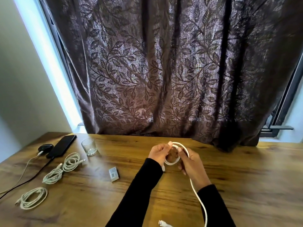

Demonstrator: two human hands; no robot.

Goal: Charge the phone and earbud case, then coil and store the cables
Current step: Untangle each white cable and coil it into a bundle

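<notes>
Above the wooden table (246, 185), my left hand (159, 154) and my right hand (191, 163) both hold a white cable (199, 200) wound into a small loop between them. Its loose tail runs down past my right wrist to a plug at the bottom edge. At the far left lies a black phone (62, 145) with a dark cable plugged in. Beside it sits a black earbud case (45, 147) with a white cable attached. Three coiled whitish cables lie on the left: one (72, 162), another (53, 176), a third (32, 198).
An empty glass tumbler (89, 147) stands near the phone. A small grey adapter block (114, 173) lies left of my forearm. A dark leaf-patterned curtain (164, 71) hangs behind the table's back edge.
</notes>
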